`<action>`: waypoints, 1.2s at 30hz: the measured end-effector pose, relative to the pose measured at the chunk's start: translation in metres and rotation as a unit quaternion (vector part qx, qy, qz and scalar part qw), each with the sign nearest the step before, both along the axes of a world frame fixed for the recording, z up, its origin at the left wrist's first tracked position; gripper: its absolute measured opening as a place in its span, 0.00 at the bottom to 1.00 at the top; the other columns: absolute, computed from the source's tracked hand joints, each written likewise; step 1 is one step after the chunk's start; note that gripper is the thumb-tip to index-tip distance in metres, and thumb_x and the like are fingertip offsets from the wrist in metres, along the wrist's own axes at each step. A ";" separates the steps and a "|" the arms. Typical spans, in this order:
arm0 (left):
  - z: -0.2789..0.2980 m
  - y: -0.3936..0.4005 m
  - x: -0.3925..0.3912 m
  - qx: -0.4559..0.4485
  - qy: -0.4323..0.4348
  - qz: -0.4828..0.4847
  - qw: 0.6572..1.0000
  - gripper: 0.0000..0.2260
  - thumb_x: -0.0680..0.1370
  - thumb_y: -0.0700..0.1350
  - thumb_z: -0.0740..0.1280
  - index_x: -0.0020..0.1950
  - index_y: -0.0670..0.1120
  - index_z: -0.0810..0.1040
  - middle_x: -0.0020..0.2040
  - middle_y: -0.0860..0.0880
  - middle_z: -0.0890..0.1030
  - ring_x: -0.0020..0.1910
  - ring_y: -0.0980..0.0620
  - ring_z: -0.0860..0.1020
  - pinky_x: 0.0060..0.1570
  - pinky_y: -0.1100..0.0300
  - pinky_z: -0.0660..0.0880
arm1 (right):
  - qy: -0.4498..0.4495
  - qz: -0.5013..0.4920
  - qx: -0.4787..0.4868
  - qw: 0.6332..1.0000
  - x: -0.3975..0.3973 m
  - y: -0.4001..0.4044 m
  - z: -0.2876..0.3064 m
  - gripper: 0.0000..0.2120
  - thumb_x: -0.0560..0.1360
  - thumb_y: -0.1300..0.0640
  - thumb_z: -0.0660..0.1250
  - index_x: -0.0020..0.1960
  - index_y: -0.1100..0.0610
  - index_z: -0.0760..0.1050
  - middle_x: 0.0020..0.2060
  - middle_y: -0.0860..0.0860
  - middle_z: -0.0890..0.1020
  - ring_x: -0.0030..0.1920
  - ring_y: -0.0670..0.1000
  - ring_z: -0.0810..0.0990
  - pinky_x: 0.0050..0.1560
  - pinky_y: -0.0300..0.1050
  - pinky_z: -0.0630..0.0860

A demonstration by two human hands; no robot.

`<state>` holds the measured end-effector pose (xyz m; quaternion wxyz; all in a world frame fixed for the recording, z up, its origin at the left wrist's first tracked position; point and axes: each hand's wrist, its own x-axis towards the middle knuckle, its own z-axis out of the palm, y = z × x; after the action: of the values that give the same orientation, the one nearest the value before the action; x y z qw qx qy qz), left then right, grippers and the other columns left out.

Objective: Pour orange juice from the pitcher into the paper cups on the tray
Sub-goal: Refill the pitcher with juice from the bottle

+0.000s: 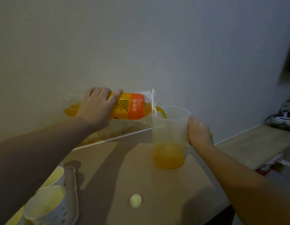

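Between the two hands, over the brown table (141, 172): one juice bottle (124, 106), orange label, tipped nearly flat, mouth at the rim of one clear pitcher (170, 137), a stream of orange juice (168, 157) running in. Left hand (95, 108): fingers wrapped over the rear half of the bottle, thumb underneath, firm hold. Right hand (198, 132): fingers curled round the pitcher's handle at its right side, the handle itself mostly hidden by the hand; pitcher seems to stand on the table, about a quarter full. Below and left of the left hand's fingers, well apart from the pitcher: one tray (73, 192) carrying paper cups (48, 205), two visible, partly covered by the left forearm; whether they hold juice I cannot tell. Below the pitcher, near the table's front edge: one loose bottle cap (135, 200). Far right of the right hand's fingers: a lower wooden shelf with some electronic device (280, 120), blurred. Step judged: filling the pitcher; pouring into the cups not yet begun. Hazards judged: bottle mouth only just over the rim, so a small drift back would send juice onto the table; a gulping, air-locked flow from so flat a tilt could splash; the left forearm hangs close above the cups and could knock them when it comes back.
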<state>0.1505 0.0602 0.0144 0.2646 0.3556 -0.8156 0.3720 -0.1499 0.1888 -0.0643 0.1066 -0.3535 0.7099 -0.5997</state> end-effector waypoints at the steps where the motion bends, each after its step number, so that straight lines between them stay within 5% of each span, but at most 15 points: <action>1: 0.000 0.000 0.000 -0.001 0.000 0.000 1.000 0.46 0.64 0.47 0.81 0.77 0.49 0.62 0.59 0.39 0.75 0.60 0.36 0.74 0.63 0.39 0.69 | -0.002 -0.001 -0.001 1.000 0.000 0.000 0.000 0.23 0.79 0.49 0.55 0.29 0.58 0.70 0.31 0.59 0.73 0.31 0.54 0.72 0.35 0.49 0.70; 25: -0.002 0.006 0.000 0.019 0.017 -0.002 1.000 0.44 0.65 0.47 0.81 0.77 0.49 0.64 0.60 0.40 0.76 0.61 0.36 0.74 0.65 0.39 0.68 | 0.034 -0.019 0.035 0.999 0.005 0.004 0.004 0.23 0.81 0.50 0.53 0.33 0.59 0.72 0.36 0.60 0.76 0.32 0.55 0.73 0.31 0.44 0.64; 36: -0.001 0.009 0.000 0.025 0.018 0.007 1.000 0.44 0.65 0.47 0.82 0.77 0.48 0.65 0.61 0.40 0.76 0.62 0.37 0.74 0.66 0.38 0.68 | 0.004 0.009 0.010 1.000 0.008 0.008 0.005 0.21 0.81 0.50 0.55 0.33 0.57 0.71 0.29 0.56 0.71 0.31 0.54 0.71 0.33 0.45 0.65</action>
<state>0.1501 0.0696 0.0132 0.2675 0.3745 -0.8170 0.3474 -0.1417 0.1971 -0.0592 0.1133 -0.3612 0.7131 -0.5900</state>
